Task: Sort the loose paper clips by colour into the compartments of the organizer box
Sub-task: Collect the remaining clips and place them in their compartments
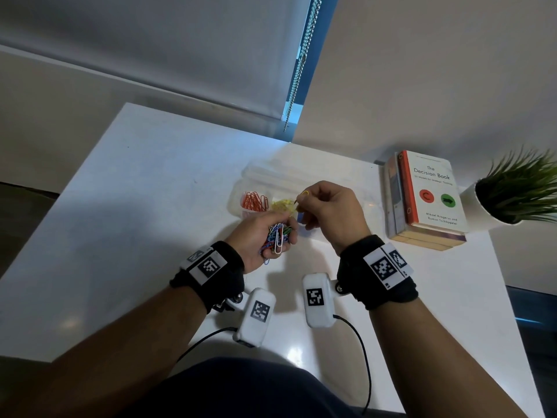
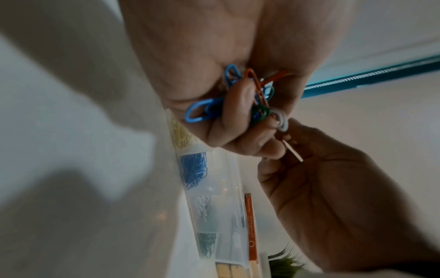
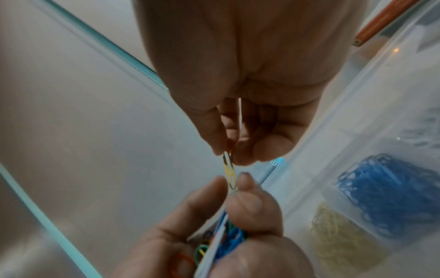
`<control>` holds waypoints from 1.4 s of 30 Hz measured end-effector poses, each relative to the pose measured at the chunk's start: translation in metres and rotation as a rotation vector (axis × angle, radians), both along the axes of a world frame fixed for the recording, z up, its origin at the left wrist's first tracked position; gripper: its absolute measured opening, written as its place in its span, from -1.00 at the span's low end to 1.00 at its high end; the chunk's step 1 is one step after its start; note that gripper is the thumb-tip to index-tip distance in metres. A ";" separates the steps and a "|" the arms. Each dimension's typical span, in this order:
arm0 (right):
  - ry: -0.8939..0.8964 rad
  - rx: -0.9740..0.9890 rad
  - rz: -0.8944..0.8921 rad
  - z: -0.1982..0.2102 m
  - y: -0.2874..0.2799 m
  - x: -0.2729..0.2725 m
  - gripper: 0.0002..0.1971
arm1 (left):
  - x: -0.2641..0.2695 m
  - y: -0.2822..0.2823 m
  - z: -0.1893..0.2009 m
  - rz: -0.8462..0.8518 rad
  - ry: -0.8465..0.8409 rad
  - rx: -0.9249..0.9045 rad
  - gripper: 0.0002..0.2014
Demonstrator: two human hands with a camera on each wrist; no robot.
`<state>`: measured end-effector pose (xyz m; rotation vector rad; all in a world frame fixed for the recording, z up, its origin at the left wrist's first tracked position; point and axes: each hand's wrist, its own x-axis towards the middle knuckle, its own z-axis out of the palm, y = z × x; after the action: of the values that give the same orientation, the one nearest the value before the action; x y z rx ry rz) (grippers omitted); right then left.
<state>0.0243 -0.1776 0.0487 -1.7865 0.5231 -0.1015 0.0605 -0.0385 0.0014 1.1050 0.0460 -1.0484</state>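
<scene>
Head view: white desk [image 1: 150, 206] under a grey blind [image 1: 150, 55]; organizer box [image 1: 238, 203] mid-desk, books [image 1: 422, 200] and plant [image 1: 518, 188] at right edge.
Left wrist view: left hand [image 2: 238, 122] curled round mixed paper clips [image 2: 202, 112].
Right wrist view: right hand [image 3: 250, 94] pinches a yellow clip [image 3: 229, 173] beside the box's blue and yellow compartments.

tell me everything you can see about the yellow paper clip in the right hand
The yellow paper clip is a thin looped wire with a yellow coating. The right hand pinches one end between thumb and fingertips, holding it in the air above the organizer box. Its free rounded end points toward the left hand, lying between that hand's fingertips in the right wrist view; whether they touch it is unclear.
</scene>
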 end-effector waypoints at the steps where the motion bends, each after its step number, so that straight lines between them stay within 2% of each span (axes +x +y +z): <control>1: -0.007 0.002 -0.014 0.002 -0.001 0.001 -0.86 | 0.000 0.001 -0.001 0.012 0.033 -0.010 -0.70; 3: -0.014 -0.068 -0.052 0.002 -0.004 0.007 -0.86 | 0.000 0.004 -0.002 0.039 0.073 -0.018 -0.69; 6: 0.030 -0.304 -0.051 -0.006 -0.008 0.024 -0.82 | 0.001 0.010 -0.005 0.075 0.095 -0.029 -0.61; 8: 0.105 -0.417 0.022 -0.011 -0.005 0.033 -0.85 | 0.004 0.013 -0.005 0.104 0.109 -0.046 -0.56; 10: 0.195 -0.487 0.116 -0.016 -0.001 0.040 -0.97 | 0.006 0.016 -0.004 0.127 0.105 -0.056 -0.54; 12: 0.257 -0.579 0.159 -0.015 0.000 0.042 -0.86 | 0.007 0.017 -0.003 0.148 0.093 -0.062 -0.54; 13: 0.246 -0.613 0.149 -0.012 0.001 0.040 -0.82 | 0.007 0.017 -0.004 0.159 0.086 -0.061 -0.54; 15: 0.154 -0.611 0.173 -0.002 0.006 0.031 -0.88 | 0.008 0.016 -0.005 0.194 0.087 -0.059 -0.57; 16: 0.112 -0.577 0.234 0.004 0.011 0.024 -0.91 | 0.009 0.014 -0.005 0.217 0.095 -0.062 -0.60; 18: 0.120 -0.526 0.420 0.014 0.024 0.009 -0.85 | 0.008 0.011 -0.006 0.268 0.118 -0.066 -0.69; 21: 0.163 -0.623 0.586 0.011 0.035 -0.003 -0.73 | 0.004 0.005 -0.005 0.308 0.135 -0.021 -0.70; 26: 0.150 -0.702 0.569 0.009 0.033 -0.011 -0.90 | 0.005 0.004 -0.006 0.264 0.127 0.008 -0.70; 32: 0.187 -0.778 0.533 0.007 0.038 -0.017 -0.90 | -0.001 -0.003 -0.006 0.263 0.086 0.061 -0.72; 36: 0.218 -0.647 0.440 0.006 0.027 -0.019 -0.92 | -0.002 -0.004 -0.003 0.218 0.082 0.032 -0.73; 39: 0.177 -0.544 0.340 0.007 0.019 -0.021 -0.94 | -0.002 -0.005 0.001 0.172 0.093 -0.004 -0.67; 42: 0.155 -0.429 0.241 0.008 0.005 -0.023 -0.85 | 0.000 -0.007 0.002 0.150 0.098 -0.023 -0.66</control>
<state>0.0016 -0.1722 0.0563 -2.2775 0.4116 0.1011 0.0603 -0.0451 0.0031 1.0127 0.1920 -0.9659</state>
